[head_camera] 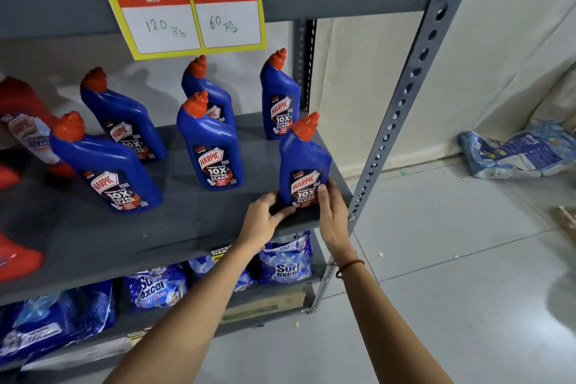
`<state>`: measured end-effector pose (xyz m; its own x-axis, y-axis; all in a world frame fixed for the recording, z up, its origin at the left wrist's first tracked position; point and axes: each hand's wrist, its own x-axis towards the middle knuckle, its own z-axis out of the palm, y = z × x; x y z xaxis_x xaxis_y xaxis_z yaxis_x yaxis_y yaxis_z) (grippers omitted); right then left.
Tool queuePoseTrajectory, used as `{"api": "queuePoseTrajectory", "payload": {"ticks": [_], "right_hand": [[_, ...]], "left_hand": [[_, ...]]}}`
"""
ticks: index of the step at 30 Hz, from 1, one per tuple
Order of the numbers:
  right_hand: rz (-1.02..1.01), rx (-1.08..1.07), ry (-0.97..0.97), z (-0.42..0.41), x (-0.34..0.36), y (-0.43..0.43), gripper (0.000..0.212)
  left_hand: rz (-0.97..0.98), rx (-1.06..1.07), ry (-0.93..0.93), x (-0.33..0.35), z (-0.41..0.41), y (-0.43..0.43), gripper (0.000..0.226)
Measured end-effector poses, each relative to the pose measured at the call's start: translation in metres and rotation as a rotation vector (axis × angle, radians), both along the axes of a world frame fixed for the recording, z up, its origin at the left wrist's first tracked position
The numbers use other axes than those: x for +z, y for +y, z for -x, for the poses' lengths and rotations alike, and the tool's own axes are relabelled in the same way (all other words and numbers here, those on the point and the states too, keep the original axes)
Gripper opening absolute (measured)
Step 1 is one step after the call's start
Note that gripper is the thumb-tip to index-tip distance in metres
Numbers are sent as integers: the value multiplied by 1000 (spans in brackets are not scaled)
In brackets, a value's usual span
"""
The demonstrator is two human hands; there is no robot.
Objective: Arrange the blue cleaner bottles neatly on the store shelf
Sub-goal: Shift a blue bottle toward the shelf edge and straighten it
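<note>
Several blue cleaner bottles with red caps stand on the grey shelf (131, 237). The front right bottle (304, 159) stands upright at the shelf's front right corner. My left hand (265, 218) grips its base from the left and my right hand (332, 206) grips it from the right, thumb on the label. Behind it a bottle (279, 93) stands at the back right. Two bottles (210, 140) stand one behind the other in the middle. Two more (106, 165) lean in a line at the left.
Red cleaner bottles (21, 121) stand at the far left of the shelf. A yellow price sign (193, 19) hangs from the upper shelf. Blue detergent packets (285, 259) lie on the lower shelf. The perforated shelf post (402, 103) rises at right. Packets (517, 153) lie on the floor.
</note>
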<state>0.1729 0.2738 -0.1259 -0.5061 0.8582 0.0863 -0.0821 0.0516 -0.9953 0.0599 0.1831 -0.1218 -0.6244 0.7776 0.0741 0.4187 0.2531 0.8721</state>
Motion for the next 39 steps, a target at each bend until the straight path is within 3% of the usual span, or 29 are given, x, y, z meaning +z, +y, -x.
{"api": "queuePoseTrajectory", "payload": {"ticks": [9, 21, 29, 31, 36, 39], "right_hand": [[-30, -77, -60, -5, 0, -10, 41], [-36, -159, -114, -1, 1, -15, 41], [-51, -469, -34, 13, 0, -71, 32], [-70, -440, -30, 18, 0, -94, 25], [-250, -137, -49, 59, 19, -117, 16], [-249, 77, -187, 93, 33, -96, 41]], "left_hand": [[70, -11, 27, 5, -7, -5, 41], [22, -5, 8, 12, -12, -9, 42], [-83, 11, -55, 13, -5, -28, 53], [-174, 110, -69, 14, 6, -45, 45], [-398, 542, -62, 16, 54, -83, 24], [-290, 560, -99, 15, 87, -89, 40]]}}
